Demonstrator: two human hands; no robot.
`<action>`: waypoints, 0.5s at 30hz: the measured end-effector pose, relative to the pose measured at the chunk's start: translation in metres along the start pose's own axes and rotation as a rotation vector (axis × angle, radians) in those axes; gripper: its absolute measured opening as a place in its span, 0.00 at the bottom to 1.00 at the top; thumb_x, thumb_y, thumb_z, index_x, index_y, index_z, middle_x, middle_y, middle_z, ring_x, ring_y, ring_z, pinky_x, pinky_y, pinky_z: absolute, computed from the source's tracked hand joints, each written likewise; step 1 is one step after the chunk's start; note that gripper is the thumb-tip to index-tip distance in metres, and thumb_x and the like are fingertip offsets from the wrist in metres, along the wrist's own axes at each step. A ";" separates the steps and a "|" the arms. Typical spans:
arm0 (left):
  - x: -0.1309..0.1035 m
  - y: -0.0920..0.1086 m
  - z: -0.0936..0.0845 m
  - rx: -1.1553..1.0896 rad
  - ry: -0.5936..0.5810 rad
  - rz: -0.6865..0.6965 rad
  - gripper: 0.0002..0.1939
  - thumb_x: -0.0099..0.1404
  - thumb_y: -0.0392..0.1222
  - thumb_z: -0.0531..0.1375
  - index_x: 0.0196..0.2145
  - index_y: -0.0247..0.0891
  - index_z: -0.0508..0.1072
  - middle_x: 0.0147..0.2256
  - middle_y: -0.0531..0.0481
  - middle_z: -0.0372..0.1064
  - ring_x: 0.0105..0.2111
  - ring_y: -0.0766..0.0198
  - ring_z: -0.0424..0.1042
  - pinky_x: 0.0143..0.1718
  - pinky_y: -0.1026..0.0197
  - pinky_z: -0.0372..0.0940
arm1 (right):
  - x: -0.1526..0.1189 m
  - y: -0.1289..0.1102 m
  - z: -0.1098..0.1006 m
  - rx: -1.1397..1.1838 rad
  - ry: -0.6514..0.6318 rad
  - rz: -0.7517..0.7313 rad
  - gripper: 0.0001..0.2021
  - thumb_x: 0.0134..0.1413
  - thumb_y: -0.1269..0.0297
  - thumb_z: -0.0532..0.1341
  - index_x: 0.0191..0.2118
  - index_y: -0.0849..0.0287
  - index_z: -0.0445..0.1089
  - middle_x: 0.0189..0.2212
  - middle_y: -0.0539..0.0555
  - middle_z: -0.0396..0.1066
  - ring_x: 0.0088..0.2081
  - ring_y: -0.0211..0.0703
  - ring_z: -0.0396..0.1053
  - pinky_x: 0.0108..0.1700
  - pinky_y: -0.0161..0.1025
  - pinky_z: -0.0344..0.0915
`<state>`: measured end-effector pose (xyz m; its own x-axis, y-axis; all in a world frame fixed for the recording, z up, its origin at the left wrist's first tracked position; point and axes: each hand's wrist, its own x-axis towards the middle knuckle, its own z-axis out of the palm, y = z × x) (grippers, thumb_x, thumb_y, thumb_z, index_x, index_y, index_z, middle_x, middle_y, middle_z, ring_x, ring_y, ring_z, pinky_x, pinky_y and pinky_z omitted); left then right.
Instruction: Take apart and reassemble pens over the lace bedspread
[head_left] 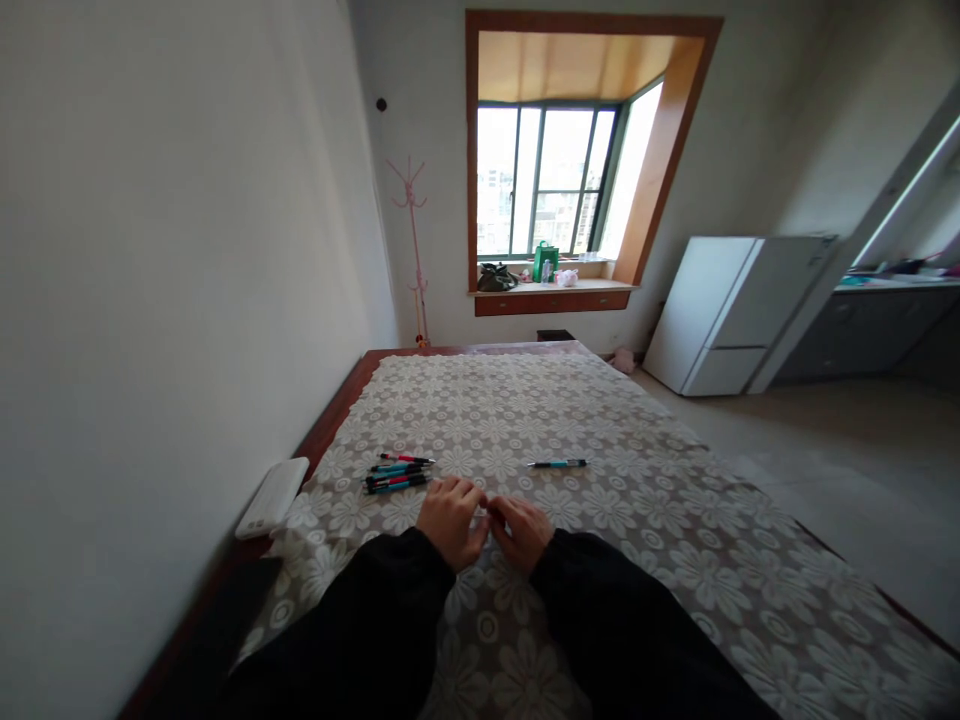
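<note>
My left hand [454, 520] and my right hand [523, 530] meet just above the table, their fingertips together. Both are closed with curled fingers, and whatever may be pinched between them is hidden or too small to name. Just beyond my left hand lies a group of several pens [397, 475], mostly teal and black with some red. A single teal and black pen [558, 464] rests by itself, beyond my right hand and slightly to its right. Neither hand touches the pens lying farthest out.
A floral lace tablecloth [637, 470] covers the wooden table. At its left edge, against the wall, sits a white box-shaped object [274, 497], with a dark flat item [240, 610] nearer me. A pink coat rack [414, 250] and a white fridge [720, 315] stand beyond.
</note>
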<state>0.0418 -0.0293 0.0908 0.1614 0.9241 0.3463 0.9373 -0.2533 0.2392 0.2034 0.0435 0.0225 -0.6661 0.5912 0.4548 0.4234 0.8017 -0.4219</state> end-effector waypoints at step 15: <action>-0.009 -0.041 0.051 -0.039 0.159 0.087 0.09 0.70 0.38 0.54 0.37 0.44 0.75 0.35 0.50 0.76 0.38 0.56 0.72 0.39 0.55 0.61 | 0.004 0.010 0.005 0.085 -0.007 0.017 0.08 0.59 0.69 0.58 0.44 0.56 0.65 0.35 0.52 0.72 0.38 0.44 0.70 0.43 0.40 0.65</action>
<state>0.0181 -0.0123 0.0314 0.1874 0.8420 0.5059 0.9087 -0.3441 0.2361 0.2015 0.0535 0.0164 -0.6637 0.6036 0.4419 0.3810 0.7811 -0.4947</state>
